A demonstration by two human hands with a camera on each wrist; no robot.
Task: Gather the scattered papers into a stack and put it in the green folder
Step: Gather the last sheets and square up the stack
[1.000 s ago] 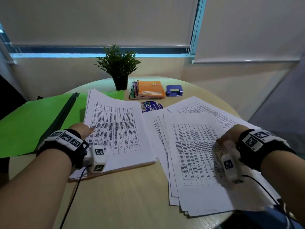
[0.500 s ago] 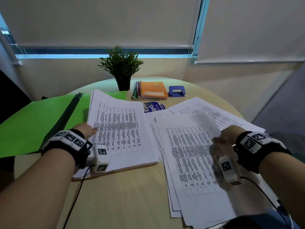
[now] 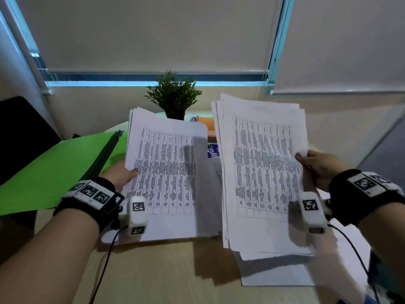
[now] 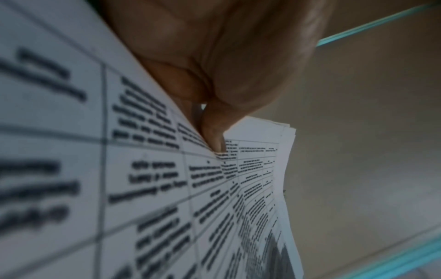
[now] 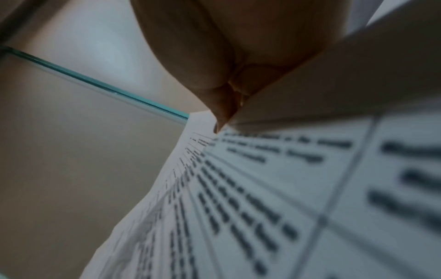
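Two bundles of printed white sheets are lifted off the round table. My left hand (image 3: 126,174) pinches the left bundle (image 3: 166,170) at its left edge, thumb on top; the left wrist view shows the thumb (image 4: 212,136) pressed on that bundle (image 4: 148,179). My right hand (image 3: 315,165) pinches the right bundle (image 3: 260,167) at its right edge, and the right wrist view shows its thumb (image 5: 222,120) on the sheets (image 5: 274,198). The green folder (image 3: 50,170) lies open at the left, a black spine bar (image 3: 105,154) across it. A loose sheet (image 3: 274,275) lies under the right bundle.
A potted plant (image 3: 174,95) stands at the back of the wooden table (image 3: 153,275). Spiral notebooks with an orange cover (image 3: 206,125) lie behind the bundles, a blue printed item (image 3: 212,151) between them. A black chair (image 3: 22,132) is at the far left.
Both bundles were lying flat on the table; now each hand has raised its bundle, tilted up toward me. The right hand shifted from on top of the sheets to their right edge.
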